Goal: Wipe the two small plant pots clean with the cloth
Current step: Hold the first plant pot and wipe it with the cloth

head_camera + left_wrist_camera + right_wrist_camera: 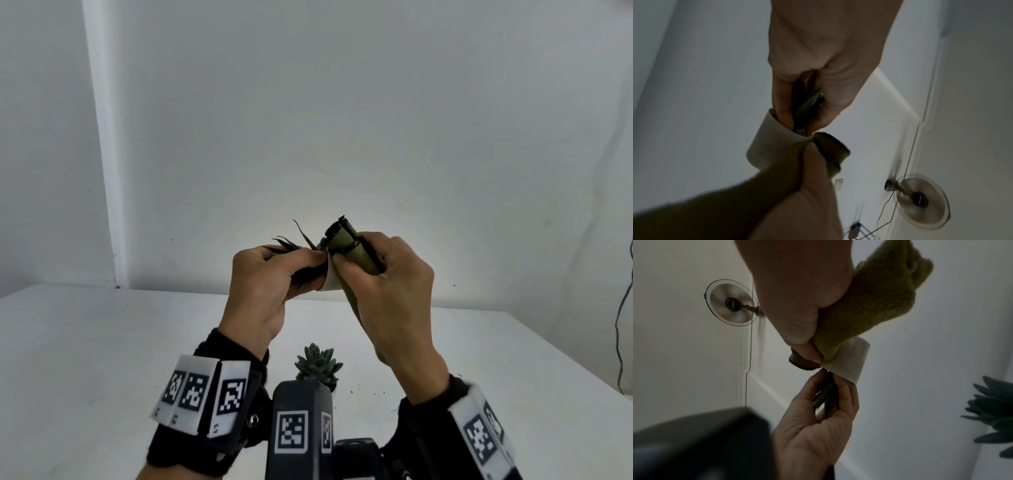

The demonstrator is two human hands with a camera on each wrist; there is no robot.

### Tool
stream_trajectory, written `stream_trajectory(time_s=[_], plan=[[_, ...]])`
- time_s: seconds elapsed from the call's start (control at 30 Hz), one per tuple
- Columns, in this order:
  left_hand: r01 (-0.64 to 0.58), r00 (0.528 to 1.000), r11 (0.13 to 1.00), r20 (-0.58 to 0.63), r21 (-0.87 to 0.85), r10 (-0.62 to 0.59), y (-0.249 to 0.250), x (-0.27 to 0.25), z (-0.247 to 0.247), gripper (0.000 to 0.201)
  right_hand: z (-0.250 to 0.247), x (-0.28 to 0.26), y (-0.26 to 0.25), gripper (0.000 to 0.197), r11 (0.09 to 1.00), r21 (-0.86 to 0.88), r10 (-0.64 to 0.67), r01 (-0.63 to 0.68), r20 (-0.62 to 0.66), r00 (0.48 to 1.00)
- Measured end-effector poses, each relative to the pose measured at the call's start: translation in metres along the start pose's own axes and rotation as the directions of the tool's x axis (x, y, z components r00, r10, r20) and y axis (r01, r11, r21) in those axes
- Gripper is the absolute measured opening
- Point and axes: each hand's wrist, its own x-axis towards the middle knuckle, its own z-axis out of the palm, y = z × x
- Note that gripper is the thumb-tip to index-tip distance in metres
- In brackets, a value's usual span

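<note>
White walls backed the white table [102, 342], above which a small white pot [849, 360] was held between both hands. Its leaves [826, 394] were gripped by the left hand [263, 277]; the green cloth [875, 301], clutched in the right hand [387, 284], was pressed against it. A second potted succulent [318, 365] stood near the table's front edge.

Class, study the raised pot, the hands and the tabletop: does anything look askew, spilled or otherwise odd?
Yes. The white pot is lifted off the table and tipped sideways, the left hand gripping its plant's leaves while the right hand presses the green cloth against it. Dark specks, possibly soil, lie on the table beside the succulent.
</note>
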Motion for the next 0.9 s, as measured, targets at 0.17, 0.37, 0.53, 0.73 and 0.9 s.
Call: stream_trajectory(time_s=[0.17, 0.37, 0.53, 0.73, 0.9], plan=[[0.068, 0.997, 0.997, -0.029, -0.026, -0.068, 0.000, 0.000, 0.000, 0.013, -0.001, 0.002, 0.006, 0.010, 0.997, -0.078, 0.003, -0.002, 0.014, 1.000], [0.113, 0.991, 0.993, -0.075, -0.032, -0.115, -0.004, 0.004, -0.002, 0.011, -0.013, 0.007, 0.009, 0.007, 0.993, 0.029, 0.118, -0.118, 0.011, 0.993], [0.133, 0.989, 0.991, -0.063, -0.020, -0.134, -0.003, 0.001, -0.001, 0.009, -0.013, 0.004, -0.002, 0.011, 0.976, 0.183, 0.102, -0.120, 0.106, 0.989], [0.148, 0.988, 0.987, -0.038, -0.058, -0.150, -0.001, 0.000, -0.001, 0.012, -0.002, 0.000, -0.002, 0.018, 0.999, 0.032, 0.018, -0.022, 0.118, 0.993], [0.168, 0.983, 0.981, -0.057, -0.101, -0.174, 0.000, 0.001, -0.002, 0.014, -0.007, 0.004, 0.006, 0.014, 0.998, -0.033, 0.052, -0.049, 0.090, 0.995]])
